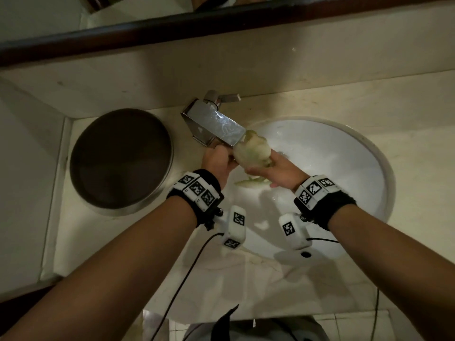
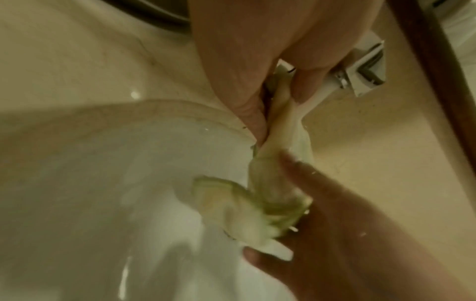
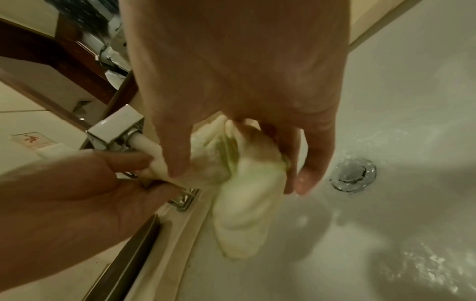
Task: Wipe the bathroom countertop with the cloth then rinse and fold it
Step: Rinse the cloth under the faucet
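Pale green-edged cloth [image 1: 251,151] is held bunched beneath the faucet [image 1: 216,124] spout, above the white basin [image 1: 344,153]. One end is pinched by the curled fingers of the left hand [image 1: 218,161]; the bulkier end is wrapped by the fingers of the right hand [image 1: 275,168]. The cloth's long axis is stretched between the two hands, roughly left to right, as a twisted rope, with a loose tail left hanging toward the bowl. A wringing twist is judged likely, with both hands equally near.
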The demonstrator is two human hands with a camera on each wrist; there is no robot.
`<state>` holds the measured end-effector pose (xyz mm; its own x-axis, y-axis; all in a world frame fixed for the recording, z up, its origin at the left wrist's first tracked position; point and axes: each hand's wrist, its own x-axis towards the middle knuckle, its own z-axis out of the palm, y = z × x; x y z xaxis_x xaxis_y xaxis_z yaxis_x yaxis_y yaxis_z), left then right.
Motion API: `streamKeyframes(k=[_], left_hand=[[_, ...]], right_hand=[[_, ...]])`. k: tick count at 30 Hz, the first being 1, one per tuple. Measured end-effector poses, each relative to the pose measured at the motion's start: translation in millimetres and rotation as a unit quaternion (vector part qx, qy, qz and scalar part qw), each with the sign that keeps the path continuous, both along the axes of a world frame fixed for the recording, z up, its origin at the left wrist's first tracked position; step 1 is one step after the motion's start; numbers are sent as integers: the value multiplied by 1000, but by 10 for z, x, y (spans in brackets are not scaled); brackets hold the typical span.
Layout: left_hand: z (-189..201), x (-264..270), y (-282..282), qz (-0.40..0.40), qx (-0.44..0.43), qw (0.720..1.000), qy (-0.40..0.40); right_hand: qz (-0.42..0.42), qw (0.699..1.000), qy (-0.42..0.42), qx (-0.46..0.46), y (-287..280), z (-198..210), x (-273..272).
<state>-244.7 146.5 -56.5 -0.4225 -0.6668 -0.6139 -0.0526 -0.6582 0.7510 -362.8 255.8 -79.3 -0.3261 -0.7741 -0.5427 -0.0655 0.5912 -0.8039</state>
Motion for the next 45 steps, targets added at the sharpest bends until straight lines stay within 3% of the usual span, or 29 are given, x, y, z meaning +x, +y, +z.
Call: streamKeyframes(k=[4, 7, 12, 15, 18, 20, 23, 26, 30, 33, 37, 39, 45], left_hand=[[71, 4, 6, 29, 77, 996, 32], [127, 43, 16, -7, 55, 998, 13], [90, 118, -54, -81, -58, 989, -114], [68, 147, -38, -136, -170, 955, -203], [78, 153, 22, -133, -243, 933, -229], [88, 133, 46, -145, -226, 933, -238], [95, 96, 101, -257, -134, 933, -213], [63, 76, 168, -336, -136, 906, -218], [16, 60, 108, -296, -248, 893, -232], [13, 70, 40, -322, -292, 848, -304], [31, 68, 34, -289, -278, 875, -272], [47, 62, 28, -294, -262, 875, -281], [21, 52, 45, -234, -280, 887, -284]], right_hand=[[-62, 996, -55, -33, -2, -83, 78], [-117, 990, -79, -6, -47, -93, 88], [-163, 985, -4, -57, -117, -16, 61], [-192, 978, 55, -56, -140, 1, 36], [-209, 972, 70, -84, -170, 43, 50], [-212, 972, 46, -92, -174, 92, 48], [-219, 970, -5, -105, -190, 170, 43], [-208, 969, -66, -114, -186, 257, 25], [-196, 960, -168, -108, -153, 288, -7], [-173, 978, -103, -53, -140, 232, -86], [-227, 973, -53, 0, -114, 167, -188], [-250, 967, -57, 11, -119, 168, -215], [-192, 974, -106, 58, -84, 317, -402]])
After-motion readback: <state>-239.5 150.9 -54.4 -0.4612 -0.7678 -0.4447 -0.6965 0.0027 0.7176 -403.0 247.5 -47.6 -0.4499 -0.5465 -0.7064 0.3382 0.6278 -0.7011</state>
